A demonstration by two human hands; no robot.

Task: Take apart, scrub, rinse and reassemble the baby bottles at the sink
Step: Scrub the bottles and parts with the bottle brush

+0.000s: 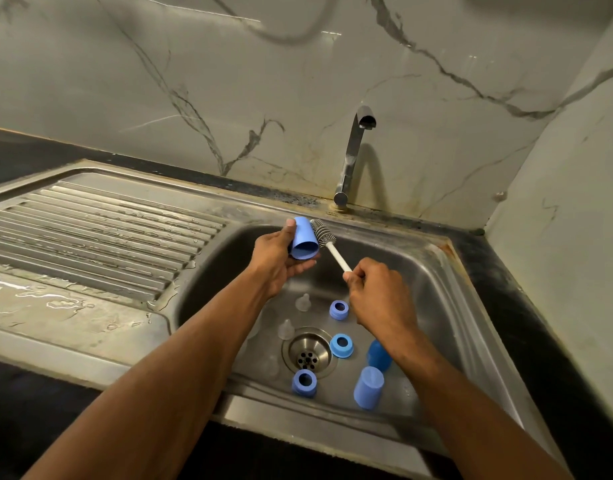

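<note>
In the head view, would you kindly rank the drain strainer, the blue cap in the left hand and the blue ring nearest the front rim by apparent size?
1. Drain strainer, clearly largest.
2. Blue cap held by the left hand.
3. Blue ring, though it lies nearer the camera, so its gap to the cap is unsure.

Cap (303, 239) in left hand (275, 259): light blue, plain
Brush (327, 242): grey bristles, white handle
Three rings (339, 309) in basin: blue, paler blue inside
Two caps (368, 388) in basin: blue, farther one deeper shade
Teats (302, 302): clear
Sink (447, 306): dull steel, ribbed drainboard, rust spot at corner
Wall (298, 81): pale marble, dark grey veins
Counter (526, 306): black
</note>
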